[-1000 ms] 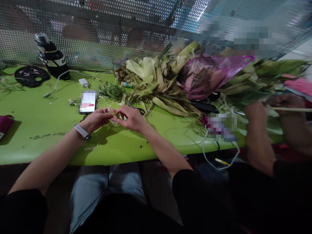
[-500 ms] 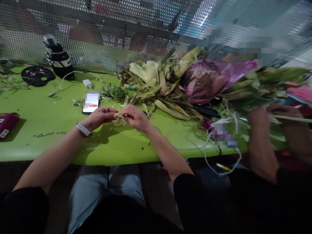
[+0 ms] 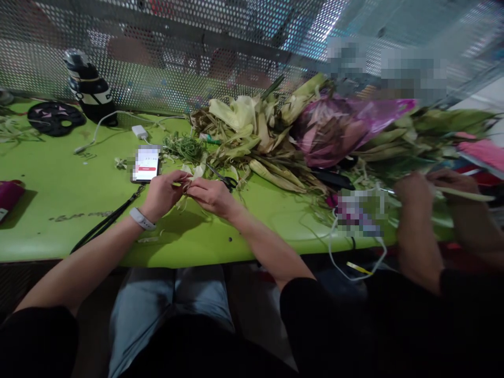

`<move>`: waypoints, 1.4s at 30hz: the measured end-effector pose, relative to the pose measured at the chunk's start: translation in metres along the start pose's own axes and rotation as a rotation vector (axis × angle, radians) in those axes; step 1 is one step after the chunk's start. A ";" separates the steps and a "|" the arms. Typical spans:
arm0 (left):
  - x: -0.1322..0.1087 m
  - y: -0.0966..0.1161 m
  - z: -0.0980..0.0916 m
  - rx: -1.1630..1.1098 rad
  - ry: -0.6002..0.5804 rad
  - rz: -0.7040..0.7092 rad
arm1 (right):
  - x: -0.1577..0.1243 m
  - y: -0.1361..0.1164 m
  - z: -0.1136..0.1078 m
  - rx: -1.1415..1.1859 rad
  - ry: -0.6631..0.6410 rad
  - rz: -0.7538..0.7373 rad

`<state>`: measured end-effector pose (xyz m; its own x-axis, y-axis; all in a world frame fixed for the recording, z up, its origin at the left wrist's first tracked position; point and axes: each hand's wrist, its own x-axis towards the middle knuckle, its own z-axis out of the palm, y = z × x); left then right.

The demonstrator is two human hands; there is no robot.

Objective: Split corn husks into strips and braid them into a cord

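My left hand (image 3: pixel 164 193) and my right hand (image 3: pixel 209 195) meet above the green table, fingers pinched together around a small piece of pale corn husk (image 3: pixel 198 171). Thin strands hang below the fingertips, and much of the piece is hidden by them. A light-banded watch circles my left wrist. Close behind my left hand lies a phone (image 3: pixel 147 167) with its screen lit. Dark-handled scissors (image 3: pixel 228 181) rest just past my right hand. Beyond them are a bundle of thin green strips (image 3: pixel 183 147) and a heap of dried corn husks (image 3: pixel 236 116).
A purple plastic bag (image 3: pixel 334 128) sits among the husks. Another person's hands (image 3: pixel 415 189) work at the right with a pale strip. At the left are a black bottle (image 3: pixel 92 92), a black mask (image 3: pixel 57 118) and a maroon box (image 3: pixel 10 199). A perforated metal screen (image 3: pixel 177 58) borders the table.
Both hands have turned and drawn closer together, still gripping the husk. The phone's dark strap and the scissors now show more. The view has shifted slightly.
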<state>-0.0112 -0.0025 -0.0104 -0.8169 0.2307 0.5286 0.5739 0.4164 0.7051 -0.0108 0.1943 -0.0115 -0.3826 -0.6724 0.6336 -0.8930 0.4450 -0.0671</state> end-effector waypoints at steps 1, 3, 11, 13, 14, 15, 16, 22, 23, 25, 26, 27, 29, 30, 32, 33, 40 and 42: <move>-0.001 -0.001 0.001 -0.012 0.021 0.026 | 0.001 -0.001 0.000 0.029 0.014 0.001; -0.001 -0.002 0.003 -0.051 0.041 0.068 | 0.002 -0.002 -0.002 0.127 0.038 0.011; 0.002 -0.012 0.004 -0.122 0.060 0.098 | 0.003 0.011 -0.006 0.466 0.288 0.500; 0.002 -0.014 0.004 -0.148 0.059 0.081 | 0.003 0.020 -0.001 0.499 0.207 0.592; 0.003 -0.015 0.004 -0.160 0.059 0.068 | 0.003 0.023 0.002 0.506 0.155 0.612; 0.003 -0.015 0.004 -0.170 0.058 0.056 | 0.003 0.026 0.004 0.512 0.114 0.621; 0.003 -0.014 0.004 -0.178 0.053 0.046 | 0.003 0.029 0.006 0.517 0.090 0.626; 0.006 -0.011 0.003 -0.271 0.002 -0.118 | 0.003 0.030 0.007 0.583 0.030 0.658; 0.007 -0.011 0.003 -0.286 -0.005 -0.151 | 0.003 0.029 0.006 0.590 0.025 0.661; 0.009 -0.011 0.003 -0.310 -0.018 -0.195 | 0.003 0.029 0.007 0.600 0.023 0.667; 0.010 -0.011 0.003 -0.323 -0.023 -0.206 | 0.003 0.029 0.007 0.598 0.023 0.669; 0.011 -0.011 0.002 -0.336 -0.028 -0.215 | 0.003 0.030 0.007 0.591 0.024 0.666; 0.013 -0.010 0.002 -0.345 -0.035 -0.225 | 0.002 0.030 0.007 0.567 0.035 0.644; 0.013 -0.010 0.002 -0.344 -0.037 -0.228 | 0.002 0.030 0.007 0.554 0.040 0.628; 0.014 -0.009 0.001 -0.338 -0.053 -0.237 | 0.003 0.029 0.006 0.526 0.048 0.599; 0.014 -0.009 0.001 -0.335 -0.064 -0.240 | 0.003 0.028 0.005 0.514 0.050 0.587; 0.013 -0.012 0.000 -0.384 -0.104 -0.278 | 0.004 0.023 0.000 0.430 0.074 0.552; 0.013 -0.011 -0.001 -0.432 -0.121 -0.340 | 0.004 0.022 -0.001 0.429 0.079 0.578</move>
<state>-0.0277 -0.0049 -0.0108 -0.9461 0.2561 0.1982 0.2282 0.0927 0.9692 -0.0319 0.2025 -0.0094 -0.8181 -0.3478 0.4580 -0.5735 0.4339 -0.6949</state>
